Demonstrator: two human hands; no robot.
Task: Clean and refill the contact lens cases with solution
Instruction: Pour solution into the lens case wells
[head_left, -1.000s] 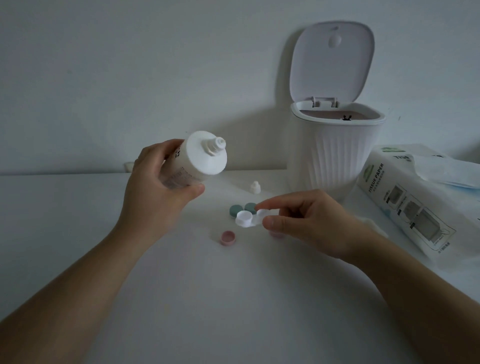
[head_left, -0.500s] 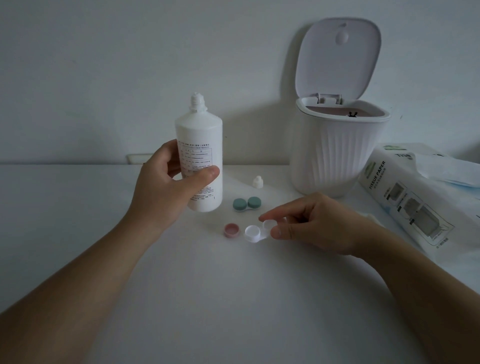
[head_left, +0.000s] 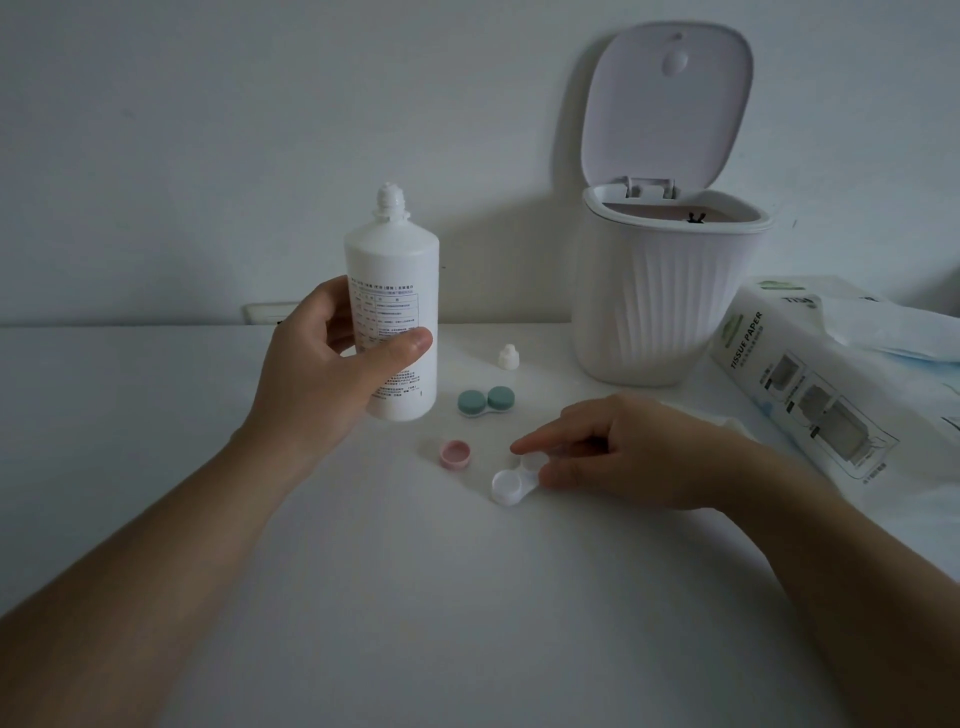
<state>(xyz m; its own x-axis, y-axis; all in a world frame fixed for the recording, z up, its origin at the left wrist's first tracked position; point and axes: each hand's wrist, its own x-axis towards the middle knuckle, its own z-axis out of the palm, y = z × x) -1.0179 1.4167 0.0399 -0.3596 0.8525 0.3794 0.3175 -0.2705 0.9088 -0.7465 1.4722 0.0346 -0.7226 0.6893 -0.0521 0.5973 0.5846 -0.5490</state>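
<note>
Two cases: the teal-capped lens case (head_left: 485, 401) looks finished; the open white plastic lens case (head_left: 514, 484), pinched by the right hand (head_left: 618, 452), awaits capping while the left hand (head_left: 322, 374) grips the uncapped white solution bottle (head_left: 393, 306).

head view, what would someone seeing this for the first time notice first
The tall white solution bottle stands out first: uncapped and upright, gripped by the left hand left of centre. Next comes the white ribbed bin with its lid raised against the back wall on the right. In front, the right hand pinches an open white lens case on the table, with a pink cap and a closed green-capped case nearby.
</note>
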